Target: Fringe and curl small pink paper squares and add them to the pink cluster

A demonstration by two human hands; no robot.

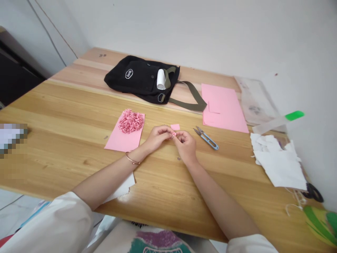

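Observation:
Both my hands meet over the middle of the wooden table (158,168), fingertips pinched together. Between them is a small folded piece of pink paper (174,133). My left hand (159,137) grips it from the left, and my right hand (186,144) from the right; its exact folds are too small to make out. Just beyond the fingertips lies a small pink paper rectangle (175,127). Blue-handled thread snips (207,138) rest to the right of my right hand. On the left, a pile of pink folded paper pieces (131,121) sits on a pink sheet (123,141).
Behind lies a black bag (142,77) with a white roll (160,79) on it. Larger pink sheets (226,109) lie at the back right. White paper scraps (279,165), black-handled scissors (313,192) and a green-tipped clear strip (294,115) are along the right edge.

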